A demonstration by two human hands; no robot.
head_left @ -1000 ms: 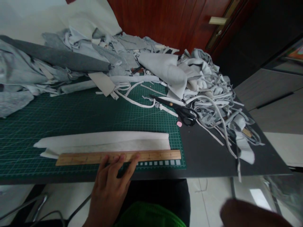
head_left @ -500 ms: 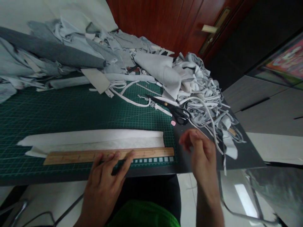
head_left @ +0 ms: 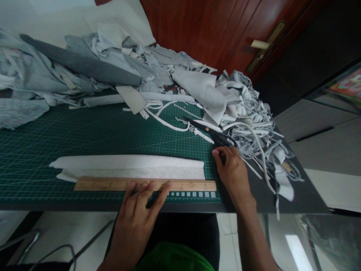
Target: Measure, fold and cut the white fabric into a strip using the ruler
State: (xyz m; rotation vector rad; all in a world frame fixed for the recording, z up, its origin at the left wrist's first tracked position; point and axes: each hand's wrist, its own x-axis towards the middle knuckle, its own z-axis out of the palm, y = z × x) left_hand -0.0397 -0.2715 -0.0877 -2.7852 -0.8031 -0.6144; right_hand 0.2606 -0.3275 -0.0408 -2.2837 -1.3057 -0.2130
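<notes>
While my left hand (head_left: 132, 224) is pressing open-fingered on the ruler (head_left: 113, 184) at 7 o'clock, my right hand (head_left: 232, 175), newly arrived at 3 o'clock, is pinching the scissors (head_left: 204, 129).

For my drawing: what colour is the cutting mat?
Cutting mat: dark green, pale grid lines, head view.

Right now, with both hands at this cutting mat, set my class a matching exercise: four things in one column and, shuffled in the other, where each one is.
Things:
1. ruler
2. scissors
3. fabric strip
4. left hand

Places:
A. on the ruler, fingers spread
B. at the fingertips of the right hand
C. on the mat, just beyond the ruler
D. along the mat's near edge, under the left hand

Pairs: 1-D, 2-B, 3-C, 4-A
</notes>
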